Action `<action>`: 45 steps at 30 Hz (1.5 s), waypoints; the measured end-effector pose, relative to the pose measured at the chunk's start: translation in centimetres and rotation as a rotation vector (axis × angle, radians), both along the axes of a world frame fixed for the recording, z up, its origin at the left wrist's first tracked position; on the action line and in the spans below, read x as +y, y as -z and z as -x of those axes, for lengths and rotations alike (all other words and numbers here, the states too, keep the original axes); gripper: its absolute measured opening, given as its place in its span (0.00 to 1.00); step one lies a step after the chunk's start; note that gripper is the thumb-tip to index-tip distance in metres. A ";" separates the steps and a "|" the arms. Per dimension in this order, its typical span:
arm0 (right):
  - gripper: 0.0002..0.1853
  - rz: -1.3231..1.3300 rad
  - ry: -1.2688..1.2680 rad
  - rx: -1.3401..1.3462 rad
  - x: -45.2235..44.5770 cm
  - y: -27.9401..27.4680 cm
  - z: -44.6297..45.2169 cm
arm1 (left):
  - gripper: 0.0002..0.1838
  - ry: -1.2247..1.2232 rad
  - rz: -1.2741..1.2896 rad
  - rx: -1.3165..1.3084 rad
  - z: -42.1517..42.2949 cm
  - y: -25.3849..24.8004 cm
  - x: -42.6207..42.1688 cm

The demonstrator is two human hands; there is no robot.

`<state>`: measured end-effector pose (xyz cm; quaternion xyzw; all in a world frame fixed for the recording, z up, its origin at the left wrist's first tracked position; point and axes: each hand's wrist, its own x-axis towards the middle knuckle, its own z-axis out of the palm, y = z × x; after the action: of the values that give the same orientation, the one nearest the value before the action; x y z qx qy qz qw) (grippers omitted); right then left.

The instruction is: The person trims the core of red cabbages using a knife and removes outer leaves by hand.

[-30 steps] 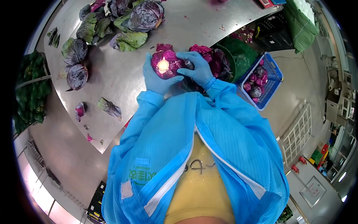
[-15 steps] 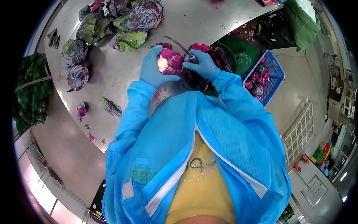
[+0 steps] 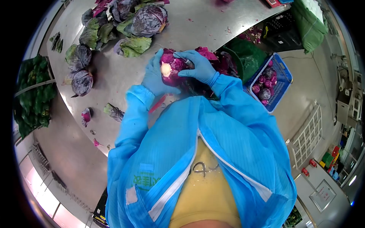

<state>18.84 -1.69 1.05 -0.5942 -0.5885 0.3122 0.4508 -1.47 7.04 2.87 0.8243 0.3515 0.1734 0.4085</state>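
Red cabbage (image 3: pixel 173 70), glossy purple around a pale base, sat cupped in the left hand (image 3: pixel 153 76) above the table (image 3: pixel 114 76); the right hand (image 3: pixel 200 69) gripped a knife (image 3: pixel 189 63).

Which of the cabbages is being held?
The purple cabbage between left hand and right hand, pale stem end showing; the large cabbage lies on the table.

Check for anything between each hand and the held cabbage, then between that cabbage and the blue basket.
Nothing visible separates the left hand or the right hand from the cabbage; the right also holds a knife. Toward the blue basket stand that hand, purple leaves and a green bag.
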 end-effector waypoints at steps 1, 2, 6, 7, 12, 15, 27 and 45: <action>0.34 0.036 -0.099 -0.002 0.4 0.0 -0.1 | 0.69 0.093 -0.052 0.150 0.2 -0.6 0.4; 0.34 0.035 -0.108 -0.002 0.7 -0.2 -0.2 | 0.68 0.183 -0.103 0.299 0.4 -1.1 0.8; 0.33 0.049 -0.148 -0.071 1.1 -0.6 -0.7 | 0.65 0.255 -0.090 0.321 0.1 -0.7 2.1; 0.33 0.073 -0.150 -0.038 1.2 -0.6 -0.8 | 0.64 0.261 -0.111 0.326 0.0 -0.7 2.2; 0.33 0.112 -0.159 -0.074 1.5 -1.4 -0.8 | 0.62 0.281 -0.135 0.283 0.2 -0.6 2.5; 0.31 0.092 -0.162 -0.093 2.0 -1.0 -1.0 | 0.60 0.345 -0.141 0.205 0.3 0.0 3.3; 0.23 0.221 -0.332 -0.040 3.2 -1.7 -1.4 | 0.59 0.447 -0.139 0.225 0.4 -0.3 3.4; 0.21 0.311 -0.083 0.359 -1.6 0.7 -3.1 | 0.61 0.462 -0.134 0.336 -1.6 -1.8 2.7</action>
<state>21.99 -3.32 0.33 -0.5666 -0.4678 0.5178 0.4381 0.09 9.72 4.65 0.9248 0.2050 -0.0403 0.3179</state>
